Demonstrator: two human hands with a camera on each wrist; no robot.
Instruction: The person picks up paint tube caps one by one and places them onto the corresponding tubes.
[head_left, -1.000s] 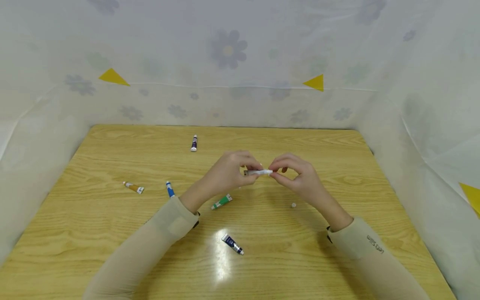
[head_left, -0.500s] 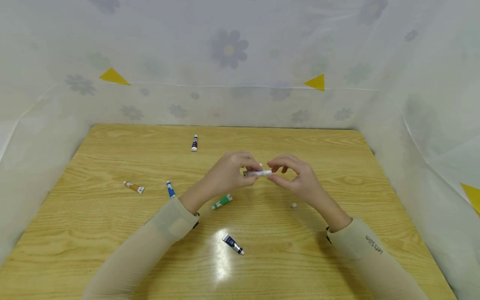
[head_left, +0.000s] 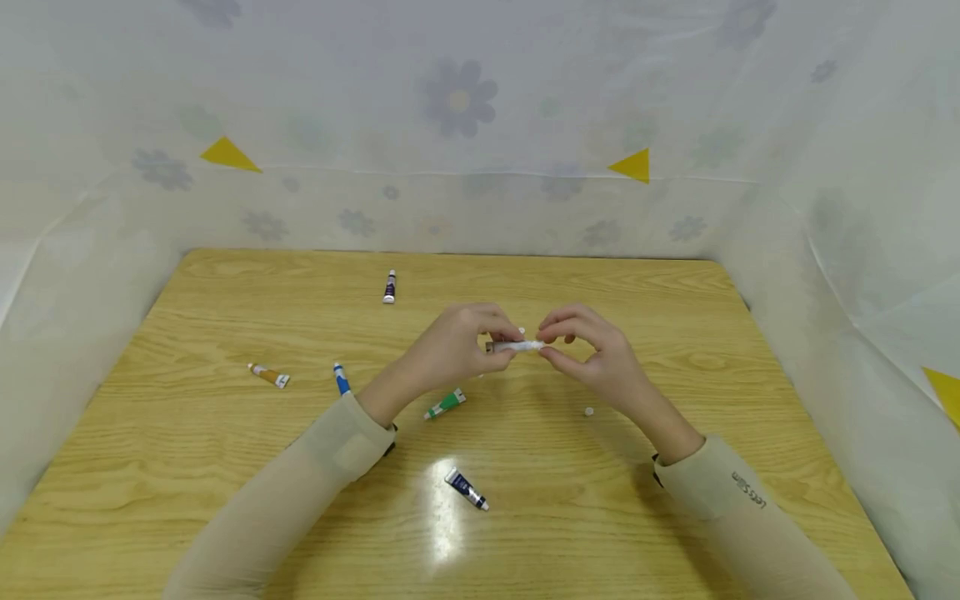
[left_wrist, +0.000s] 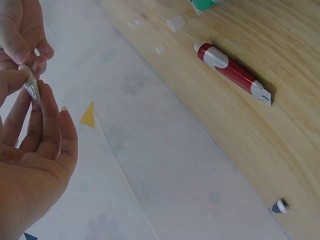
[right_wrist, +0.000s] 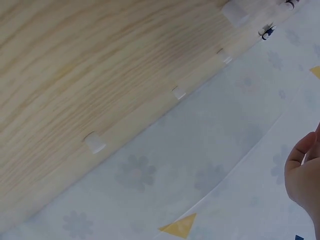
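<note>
Both hands, left hand (head_left: 457, 346) and right hand (head_left: 596, 354), pinch a small white paint tube (head_left: 517, 345) above the wooden table (head_left: 675, 317); a tiny white cap (head_left: 588, 410) lies off, other tubes untouched.

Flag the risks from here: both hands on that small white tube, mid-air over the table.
1. The white tube is pinched only at its ends by the left hand and right hand; a weak grip could drop it.
2. A small white cap lies loose on the table and might roll off.
3. Squeezing may push paint out; whether the tube is open, I can't tell.
</note>
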